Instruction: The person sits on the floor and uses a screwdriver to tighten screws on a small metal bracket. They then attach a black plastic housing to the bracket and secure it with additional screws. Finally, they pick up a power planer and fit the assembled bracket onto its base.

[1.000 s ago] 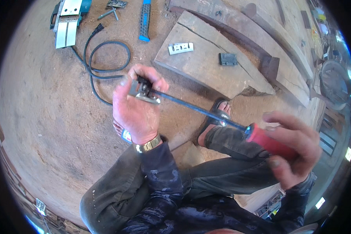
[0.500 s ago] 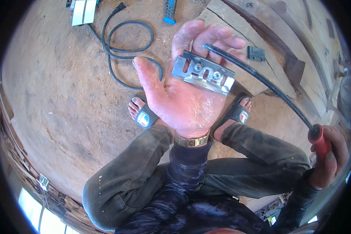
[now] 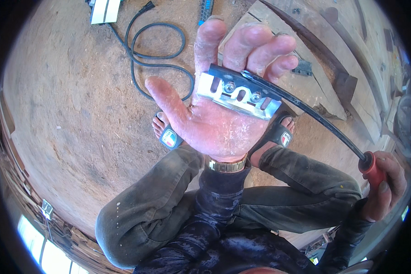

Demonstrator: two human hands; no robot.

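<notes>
Blade plate (image 3: 238, 102) lies on the outspread left hand (image 3: 220, 130), seemingly exposing its screws (image 3: 229, 87); at four o'clock, the right hand (image 3: 391, 178) grips a screwdriver (image 3: 325, 122).

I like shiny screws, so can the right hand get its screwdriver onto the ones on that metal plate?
Probably yes: the right hand grips the red-handled screwdriver, whose tip lies close by the screws on the slotted metal plate. The left hand is open underneath, and no fingers cover the screws.
</notes>
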